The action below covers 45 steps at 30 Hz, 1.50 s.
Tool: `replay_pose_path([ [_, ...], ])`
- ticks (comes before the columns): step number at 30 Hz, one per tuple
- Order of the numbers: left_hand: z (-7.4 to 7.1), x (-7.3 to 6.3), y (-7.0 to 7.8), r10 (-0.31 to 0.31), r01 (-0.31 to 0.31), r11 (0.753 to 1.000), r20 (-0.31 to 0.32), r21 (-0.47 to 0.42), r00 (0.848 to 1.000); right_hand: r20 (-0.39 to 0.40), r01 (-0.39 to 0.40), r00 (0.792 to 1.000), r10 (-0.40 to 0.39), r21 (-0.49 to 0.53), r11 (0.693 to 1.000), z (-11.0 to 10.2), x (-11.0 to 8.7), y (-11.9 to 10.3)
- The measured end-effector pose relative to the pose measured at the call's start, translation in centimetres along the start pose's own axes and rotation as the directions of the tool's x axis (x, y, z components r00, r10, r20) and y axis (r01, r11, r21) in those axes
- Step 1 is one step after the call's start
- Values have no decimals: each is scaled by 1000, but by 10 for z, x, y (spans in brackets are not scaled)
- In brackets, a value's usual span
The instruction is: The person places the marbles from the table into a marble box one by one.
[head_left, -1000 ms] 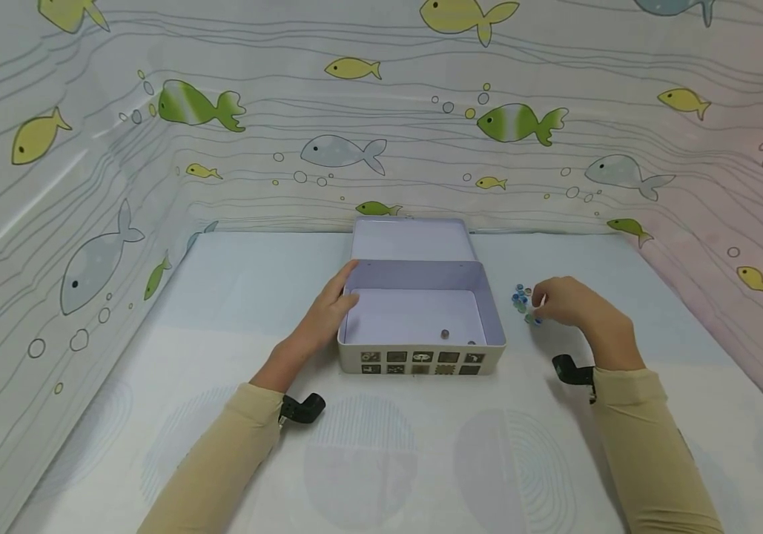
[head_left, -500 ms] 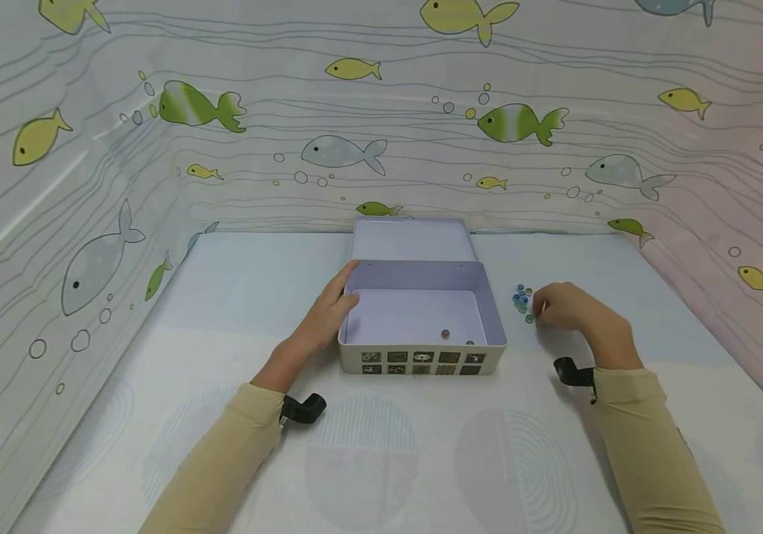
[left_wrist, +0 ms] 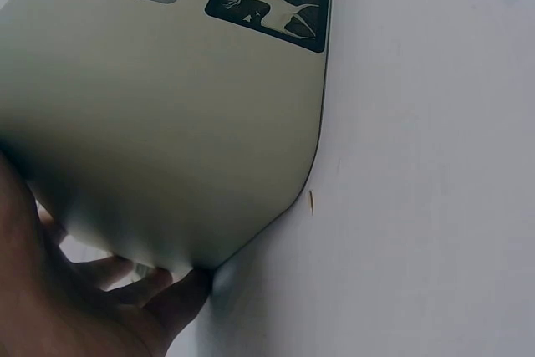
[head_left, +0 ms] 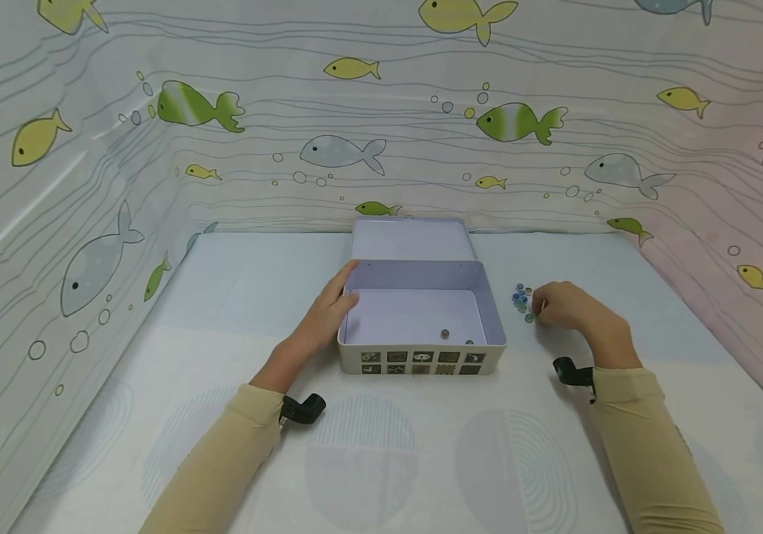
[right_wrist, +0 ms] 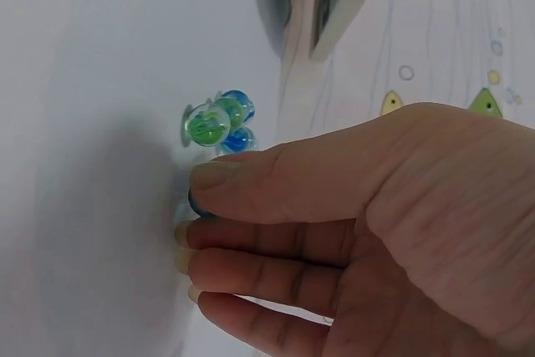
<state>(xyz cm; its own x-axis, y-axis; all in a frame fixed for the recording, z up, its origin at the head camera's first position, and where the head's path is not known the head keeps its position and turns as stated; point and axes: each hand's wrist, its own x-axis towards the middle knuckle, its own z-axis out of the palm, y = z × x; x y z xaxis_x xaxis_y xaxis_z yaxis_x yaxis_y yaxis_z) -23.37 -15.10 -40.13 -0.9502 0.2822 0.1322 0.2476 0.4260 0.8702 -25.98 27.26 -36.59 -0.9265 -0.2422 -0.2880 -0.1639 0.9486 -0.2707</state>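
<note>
A pale metal box (head_left: 421,359) with a row of dark picture squares stands with its lid (head_left: 411,239) tipped back. Its left side is held by my left hand (head_left: 319,319), the thumb over the rim; in the left wrist view fingers (left_wrist: 180,298) reach along the box wall. Right of the box lies a small cluster of blue and green glass marbles (head_left: 520,298). My right hand (head_left: 571,308) is down at the tabletop beside them. Between thumb and fingertips it pinches a dark blue marble (right_wrist: 196,204), mostly hidden by the thumb. Green marble (right_wrist: 208,125) sits just beyond the thumb.
Inside the box, a marble (head_left: 445,334) lies near the front right, with another marble (head_left: 469,343) partly hidden by the front wall. A white cloth with pale circles covers the table (head_left: 381,475). Behind stands a fish-printed sheet (head_left: 414,111).
My right hand has come down slightly, and the blue marble once visible beside its fingertips is now covered by them. The marble at the box's front has shifted slightly left. My left hand stays put.
</note>
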Motion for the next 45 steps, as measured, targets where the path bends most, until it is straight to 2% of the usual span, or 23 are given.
replay_pose_path([
  [7,0,0,-1,12,-12,1000,5,-8,1000,-65,40,997,-40,-3,999,-5,-2,-4],
  [14,0,1,-1,2,-2,1000,-4,0,1000,-186,97,978,-96,-8,995,-10,-4,-15],
  [21,0,0,1,-6,6,1000,-11,6,1000,-224,106,969,-106,-14,994,-16,-8,-33],
  [29,0,1,-1,-3,3,1000,-4,2,1000,-263,153,952,-157,-37,988,-18,-9,-50],
  [41,0,0,0,3,-3,1000,-5,9,1000,-357,269,892,-276,-71,961,-20,-20,-78],
  [42,-1,-2,6,-5,5,1000,1,4,1000,-367,277,886,-284,-72,958,-20,-20,-81],
  [45,-1,-2,6,-6,6,1000,2,9,1000,-398,309,863,-311,-71,948,-17,-21,-88],
])
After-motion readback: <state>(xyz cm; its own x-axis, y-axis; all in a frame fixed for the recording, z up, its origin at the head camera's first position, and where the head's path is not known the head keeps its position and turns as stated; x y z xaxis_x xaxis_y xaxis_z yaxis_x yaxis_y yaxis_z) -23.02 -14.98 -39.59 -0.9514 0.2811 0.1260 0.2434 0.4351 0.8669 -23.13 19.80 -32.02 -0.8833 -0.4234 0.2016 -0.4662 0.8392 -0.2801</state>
